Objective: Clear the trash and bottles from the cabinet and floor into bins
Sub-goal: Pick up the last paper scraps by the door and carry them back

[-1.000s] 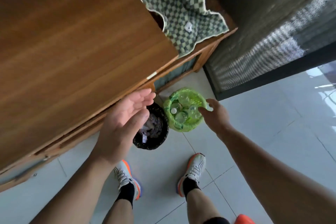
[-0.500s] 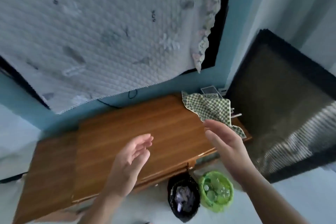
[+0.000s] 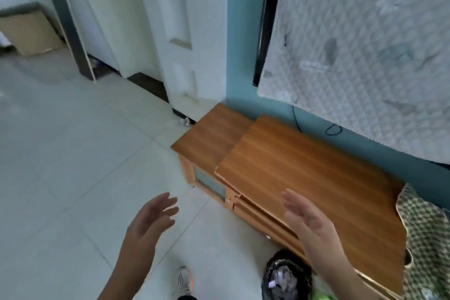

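Observation:
The low wooden cabinet (image 3: 304,168) runs along the teal wall, and its top shows bare wood. A black-lined bin (image 3: 285,277) holding crumpled paper stands on the floor at its front, at the bottom of the view. A sliver of the green bin (image 3: 321,296) shows beside it, mostly hidden by my right forearm. My left hand (image 3: 148,221) hovers open over the floor tiles, empty. Over the cabinet's front edge, my right hand (image 3: 306,219) is raised with fingers spread, also empty. A small scrap of trash (image 3: 186,121) lies on the floor by the white door's foot.
A green checked cloth (image 3: 428,238) drapes over the cabinet's right end. A quilted white sheet (image 3: 365,44) hangs on the wall above. A white door (image 3: 170,31) and a cardboard box (image 3: 26,31) stand far left. Pale floor tiles (image 3: 73,153) stretch left.
My view swung up from the bins and then left toward the door. My right hand left the green bin and rose; both hands stay open and empty.

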